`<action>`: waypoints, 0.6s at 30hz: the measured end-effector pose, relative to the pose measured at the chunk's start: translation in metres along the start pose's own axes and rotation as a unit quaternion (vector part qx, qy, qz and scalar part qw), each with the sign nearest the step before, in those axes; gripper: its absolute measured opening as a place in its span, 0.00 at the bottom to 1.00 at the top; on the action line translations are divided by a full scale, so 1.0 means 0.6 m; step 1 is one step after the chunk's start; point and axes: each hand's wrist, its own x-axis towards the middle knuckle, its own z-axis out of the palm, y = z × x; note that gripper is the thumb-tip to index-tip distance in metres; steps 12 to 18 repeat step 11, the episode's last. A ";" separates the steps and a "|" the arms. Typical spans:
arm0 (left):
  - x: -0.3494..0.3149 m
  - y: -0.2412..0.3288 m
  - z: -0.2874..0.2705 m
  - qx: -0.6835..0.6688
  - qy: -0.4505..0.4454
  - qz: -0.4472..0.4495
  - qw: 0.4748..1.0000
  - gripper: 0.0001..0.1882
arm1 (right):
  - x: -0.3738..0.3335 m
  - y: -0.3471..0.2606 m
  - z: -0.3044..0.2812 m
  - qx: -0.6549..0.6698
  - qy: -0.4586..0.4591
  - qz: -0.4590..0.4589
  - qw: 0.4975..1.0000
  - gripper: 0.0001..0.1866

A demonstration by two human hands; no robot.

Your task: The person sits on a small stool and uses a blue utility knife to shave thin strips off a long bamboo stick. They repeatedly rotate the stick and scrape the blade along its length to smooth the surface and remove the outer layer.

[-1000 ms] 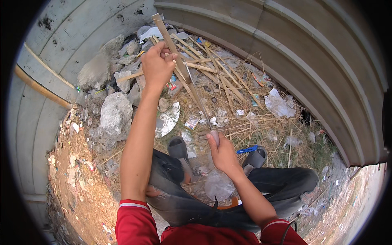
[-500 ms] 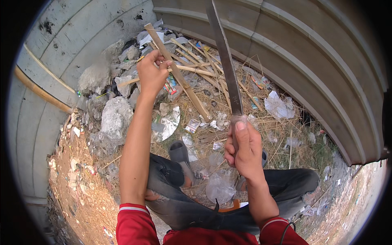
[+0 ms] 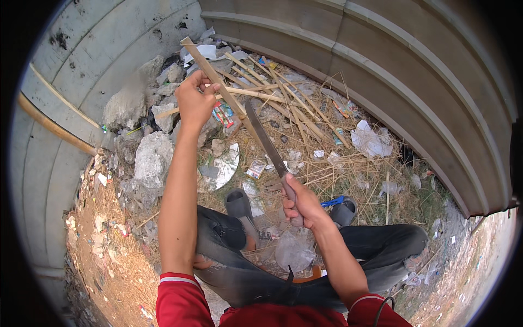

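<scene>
My left hand (image 3: 197,104) pinches a long flat bamboo strip (image 3: 230,100) near its upper part; the strip slants down to the right toward the ground. In my right hand (image 3: 306,205) is the handle of a machete (image 3: 268,144), fingers wrapped round it. Its dark blade points up and to the left, lying along the right side of the strip, with the tip near the strip's middle. From this view I cannot tell whether the blade touches the strip. Beyond, several loose bamboo sticks (image 3: 305,103) lie crossed on the ground.
Grey rocks (image 3: 154,158) are piled at the left beside a pale metal wall (image 3: 109,38). A ribbed brown metal sheet (image 3: 403,76) curves along the right. Dry grass, paper scraps and a plastic bag (image 3: 294,250) lie about my sandals (image 3: 238,203).
My right hand has swung the machete down and left, from raised beside the strip to along it. My left hand and the strip have shifted slightly left.
</scene>
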 end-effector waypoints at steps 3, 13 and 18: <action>-0.001 0.001 0.008 -0.012 0.005 0.017 1.000 0.10 | -0.013 -0.031 -0.033 0.171 -0.065 0.066 0.981 0.26; 0.000 0.031 0.039 -0.005 0.001 0.032 0.999 0.13 | -0.085 -0.041 0.105 -0.210 0.079 -0.305 0.926 0.18; 0.000 0.031 0.039 -0.005 0.001 0.032 0.999 0.13 | -0.085 -0.041 0.105 -0.210 0.079 -0.305 0.926 0.18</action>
